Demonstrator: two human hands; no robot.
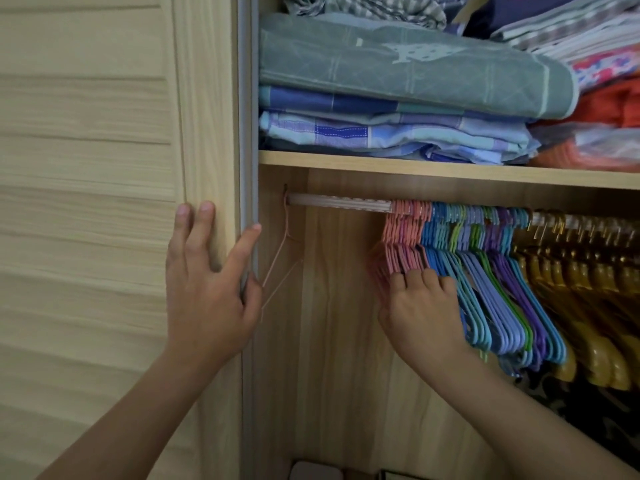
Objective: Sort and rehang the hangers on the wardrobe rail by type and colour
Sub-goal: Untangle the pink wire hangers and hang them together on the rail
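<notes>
Wardrobe rail: right hand grips pink hangers.

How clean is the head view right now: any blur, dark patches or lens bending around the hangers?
Head view: the pink hangers and right hand are fairly sharp; the yellow hangers sit in dim shadow at the right; the orange fabric near the edge is smeared; the shelf tilts from wide-angle distortion; the left hand on the door is evenly lit, with no glare.

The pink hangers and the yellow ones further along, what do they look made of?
Pink hangers: thin, flat and matte, probably plastic or coated wire. Yellow hangers: thicker, glossy and amber, likely translucent plastic, though lacquered wood is possible. The right hand grips the pink ones.
</notes>
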